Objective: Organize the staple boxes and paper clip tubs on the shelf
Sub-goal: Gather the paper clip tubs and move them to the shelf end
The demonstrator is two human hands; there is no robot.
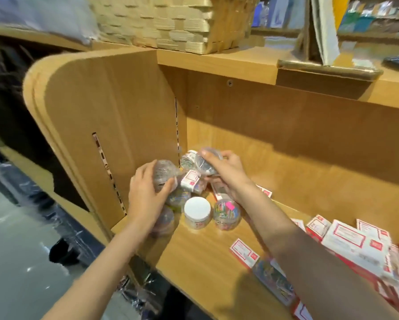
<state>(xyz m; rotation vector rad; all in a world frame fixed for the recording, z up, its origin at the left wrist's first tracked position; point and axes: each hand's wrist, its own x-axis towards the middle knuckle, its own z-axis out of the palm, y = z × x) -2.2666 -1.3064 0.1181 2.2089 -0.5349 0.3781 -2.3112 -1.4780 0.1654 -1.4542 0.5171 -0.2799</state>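
Wooden shelf (pixel 207 257) boards fill the frame, with the jumble of tubs bunched at centre against the left side panel. The person's left hand (pixel 145 192) curls round a clear round plastic tub (pixel 163 174); the right hand (pixel 228 172), just right of it, grips another clear tub of silver clips (pixel 205 162). Below them stand a white-lidded clear tub (pixel 197 214) and a clear tub of coloured paper clips (pixel 226 213). Red-and-white cardboard staple boxes (pixel 355 245) lie heaped at lower right. A woven straw basket (pixel 170 21) sits at the top.
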